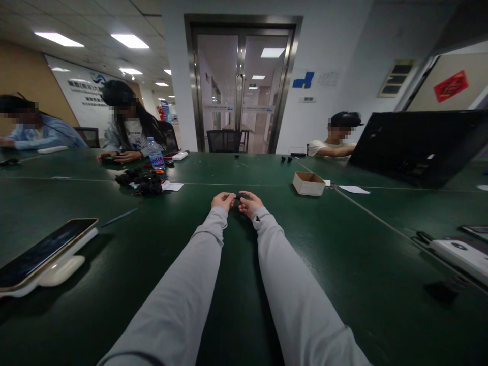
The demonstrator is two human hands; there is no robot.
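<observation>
Green table (114, 305), hands (237, 202) mid-surface, edges distant

Hands of the wearer: two, left hand (223, 201) and right hand (249, 203), both at one small black part (240, 195)
Other people seated: three
Cardboard box (308, 183): one
Water bottle (155, 154): one
Phone on white stand (41, 251): one
Paper slips on surface: two visible
Black parts heap (143, 183): one; pieces uncountable

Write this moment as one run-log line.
left hand: on small black part | right hand: same part | surface: green table
</observation>
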